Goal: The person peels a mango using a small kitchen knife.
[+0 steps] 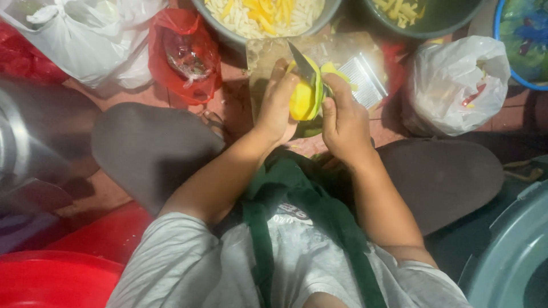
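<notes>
Beyond my hands sits a big grey bowl [228, 31] heaped with pale and yellow strips, and a second, darker bowl [451, 23] lies further off to the right of my right hand. Well out to the left of my left hand are a white bag [91, 40] and, nearer, a red bag [185, 54]. To the right of my right hand, close by, sits another white bag [456, 85] with something red showing through. Far down to my left, near my elbow, is a red tub [51, 279]. Under and just beyond my hands lies a board [268, 57], and a ridged metal grater [365, 80] rests on it just past my right hand.

My left hand [277, 105] is curled around a mango [302, 97], yellow where peeled and green along one edge, gripping it from the left with the fingers wrapped over its far side. My right hand [342, 120] is closed on a knife [302, 65]; its handle is hidden in my fist, and the dark blade angles up and away, lying against the top of the mango. My two hands are just beside each other, with the mango between them.
</notes>
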